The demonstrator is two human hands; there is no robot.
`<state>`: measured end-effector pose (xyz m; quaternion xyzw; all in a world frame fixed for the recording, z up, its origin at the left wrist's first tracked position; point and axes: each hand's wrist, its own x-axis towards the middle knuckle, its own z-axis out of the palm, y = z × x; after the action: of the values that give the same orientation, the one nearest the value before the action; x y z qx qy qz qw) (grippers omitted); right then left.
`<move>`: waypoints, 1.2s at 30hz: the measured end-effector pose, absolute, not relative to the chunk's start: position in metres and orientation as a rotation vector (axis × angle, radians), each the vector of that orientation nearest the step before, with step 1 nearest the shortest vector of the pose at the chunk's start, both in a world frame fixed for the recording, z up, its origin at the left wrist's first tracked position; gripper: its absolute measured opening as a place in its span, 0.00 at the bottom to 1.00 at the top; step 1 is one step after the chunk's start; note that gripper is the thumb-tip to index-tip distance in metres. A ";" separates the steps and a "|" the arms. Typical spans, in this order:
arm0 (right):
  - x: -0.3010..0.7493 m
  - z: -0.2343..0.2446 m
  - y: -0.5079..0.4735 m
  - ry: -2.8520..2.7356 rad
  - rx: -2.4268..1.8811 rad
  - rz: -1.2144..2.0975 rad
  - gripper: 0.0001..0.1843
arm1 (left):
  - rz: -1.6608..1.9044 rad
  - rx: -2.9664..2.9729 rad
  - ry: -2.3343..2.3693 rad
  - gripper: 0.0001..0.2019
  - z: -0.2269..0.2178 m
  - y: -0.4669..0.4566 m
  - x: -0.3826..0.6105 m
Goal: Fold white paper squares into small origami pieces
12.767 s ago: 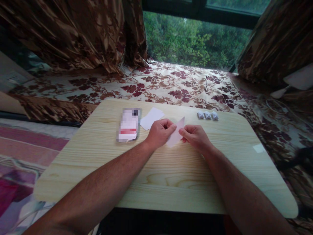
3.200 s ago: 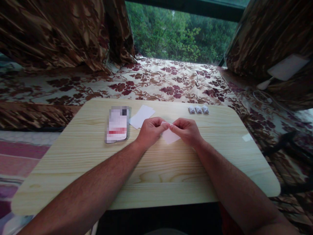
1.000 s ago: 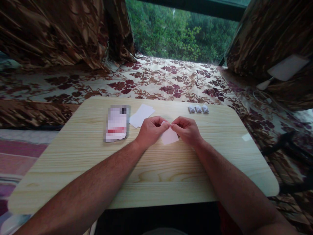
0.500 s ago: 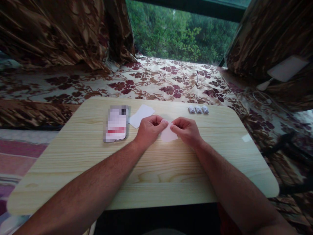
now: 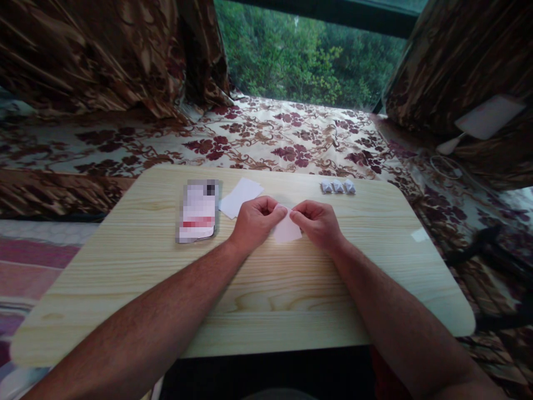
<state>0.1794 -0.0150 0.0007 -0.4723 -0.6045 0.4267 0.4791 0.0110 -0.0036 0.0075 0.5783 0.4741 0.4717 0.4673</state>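
Both the left hand (image 5: pixel 257 222) and the right hand (image 5: pixel 318 221) grasp one white paper (image 5: pixel 287 229), thumbs on top along its far edge and fingers curled behind. The paper sits between them over the middle of the desk (image 5: pixel 266 311), its lower part spread towards the person. Against the earliest frame, where it stands slanted with a pointed corner rising above the thumbs, the paper is now lower, and its far edge lies between closely set thumbs. One second ago the thumb tips all but meet; now a narrow gap parts them. Compared with half a second ago, little differs beyond a slight shift of the paper's near edge. The white sheets (image 5: pixel 241 195), the phone (image 5: pixel 197 208) left of them and the three folded pieces (image 5: pixel 338 186) in a row near the far edge of the desk keep their places, though the whole view has swung since the earliest frame, so all of them appear farther left.

The far edge of the paper is covered by the thumbs, and the curled fingers are mostly hidden, so any crease there cannot be made out. The phone is blurred into blocks, leaving its markings unreadable. A pale patch (image 5: pixel 420 235) at the right edge of the desk may be a scrap of paper, but it is too faint to be sure. Both forearms are cut off at the bottom of the view.
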 end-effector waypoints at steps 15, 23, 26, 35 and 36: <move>0.178 0.002 -0.017 -1.506 -1.199 0.960 0.10 | 1.133 1.444 1.151 0.12 0.004 -0.004 0.012; 0.176 0.004 -0.022 -1.687 -1.208 0.576 0.08 | 1.140 1.468 1.170 0.12 0.002 -0.004 0.011; 0.176 0.005 -0.022 -1.703 -1.223 0.544 0.09 | 1.143 1.466 1.164 0.12 0.002 -0.004 0.011; 0.176 0.001 -0.021 -1.695 -1.204 0.587 0.08 | 1.127 1.458 1.147 0.12 0.004 -0.004 0.012; 0.176 0.000 -0.021 -1.697 -1.198 0.592 0.07 | 1.123 1.459 1.146 0.12 0.004 -0.005 0.012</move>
<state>0.1763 -0.0209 0.0002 -0.4891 -0.6929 0.2419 0.4714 0.0120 -0.0045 0.0039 0.5946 0.4672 0.4578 0.4675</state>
